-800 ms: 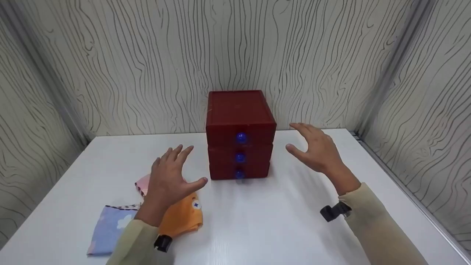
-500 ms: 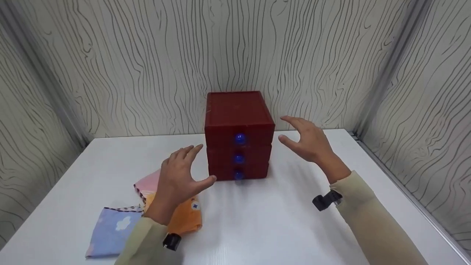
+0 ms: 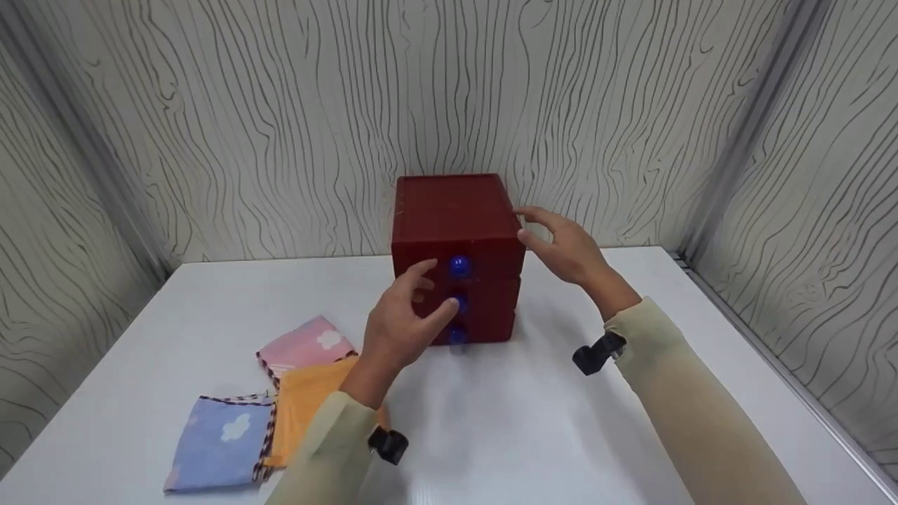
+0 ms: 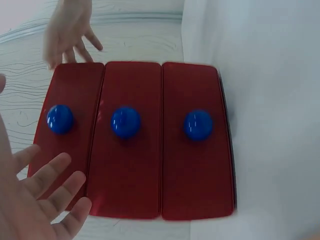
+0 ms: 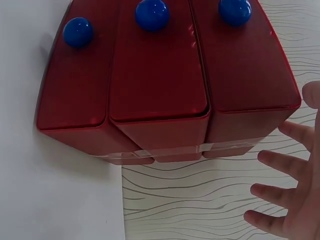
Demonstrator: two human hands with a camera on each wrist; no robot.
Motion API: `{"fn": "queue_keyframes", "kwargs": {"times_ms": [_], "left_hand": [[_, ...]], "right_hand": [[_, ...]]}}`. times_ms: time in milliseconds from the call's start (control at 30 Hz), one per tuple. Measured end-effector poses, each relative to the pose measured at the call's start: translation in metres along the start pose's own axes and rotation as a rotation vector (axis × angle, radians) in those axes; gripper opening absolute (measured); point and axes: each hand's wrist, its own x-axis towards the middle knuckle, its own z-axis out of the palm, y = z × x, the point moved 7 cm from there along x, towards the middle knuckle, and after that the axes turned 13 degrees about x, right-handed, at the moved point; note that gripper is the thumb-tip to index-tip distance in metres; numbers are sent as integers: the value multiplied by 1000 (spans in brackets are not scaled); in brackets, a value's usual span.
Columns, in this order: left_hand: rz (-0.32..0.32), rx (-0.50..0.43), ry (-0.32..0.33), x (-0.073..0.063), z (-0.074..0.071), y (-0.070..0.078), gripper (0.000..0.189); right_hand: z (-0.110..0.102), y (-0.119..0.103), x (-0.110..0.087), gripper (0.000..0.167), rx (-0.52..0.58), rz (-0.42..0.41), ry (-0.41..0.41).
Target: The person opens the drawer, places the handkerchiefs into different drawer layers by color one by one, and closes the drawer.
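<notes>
The red drawer unit (image 3: pixel 456 207) stands upright on the table (image 3: pixel 526 421), close to the patterned back wall (image 3: pixel 449 84), its three fronts facing the person and apparently all closed. It looks like stiff, smooth plastic, probably fairly light for its bulk, so a pull on a drawer could drag the whole body over the slick tabletop. A clear band that looks like tape (image 5: pixel 235 145) runs across the tiers at the side.

Each front carries one round, glossy knob: top knob (image 3: pixel 459 266), middle knob (image 4: pixel 125 122), bottom knob (image 3: pixel 457 335). They are hard and likely slippery, best pinched behind the bulge between thumb and fingertips, while a palm steadies the body at its upper side edge.

The left hand (image 3: pixel 403 322) is in front of the unit, fingers spread near the top drawer; its grip is wide and holds nothing. From the head, its thumb tip overlaps the middle knob, but the left wrist view shows the fingers clear of all three knobs. The right hand (image 3: pixel 567 245) is just beside the upper right edge, its grip also wide and unfilled; whether a fingertip touches cannot be told.

Nearer the person, at left, lie pink (image 3: pixel 305 345), orange (image 3: pixel 302 393) and blue cloths (image 3: pixel 217 442).
</notes>
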Motion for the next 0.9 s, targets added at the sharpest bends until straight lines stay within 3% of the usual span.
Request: {"fn": "queue_keyframes", "kwargs": {"times_ms": [233,467,900], "left_hand": [[-54,-218,-20,12,19,8,50],[-109,-316,9,22,31,13,42],[-169,-462,169,30,38,11,23]], "right_hand": [[6,4,14,46,131,10,-25],[11,2,21,45,214,16,-8],[19,7,22,43,353,2,15]]}}
